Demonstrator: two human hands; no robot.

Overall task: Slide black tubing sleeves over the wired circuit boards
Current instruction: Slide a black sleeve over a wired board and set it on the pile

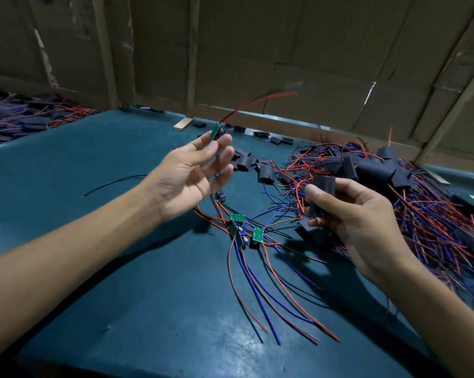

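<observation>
the landmark here is the big tangled heap of red and blue wires with black tubing sleeves (394, 181), piled on the right side of the dark teal table top (121, 268).

the left hand (192, 175) is raised above the table, well to the left of that heap, palm turned up and fingers nearly straight and loosely spread. a small green circuit board with a red and a black wire (216, 130) sits at its fingertips, edge on to the camera; the red wire arcs up and away toward the cardboard wall (285, 50) behind the heap, blurred. whether the fingers actually pinch the board or it is just clear of them cannot be told.

the right hand (358, 214) hovers over the near left edge of the heap, fingers curled, thumb and fingertips gripping a flat black tubing sleeve (321, 193) held upright.

just left of the heap, between the two hands, a cluster of small green circuit boards with long red and blue leads (244, 227) lies on the table, the leads fanning toward the near edge. behind that cluster, beside the heap's far left edge, loose empty black sleeves (257, 165) are scattered. far left of the heap, beyond the table's edge, a second dim pile of sleeved, wired pieces (20, 118) shows.
</observation>
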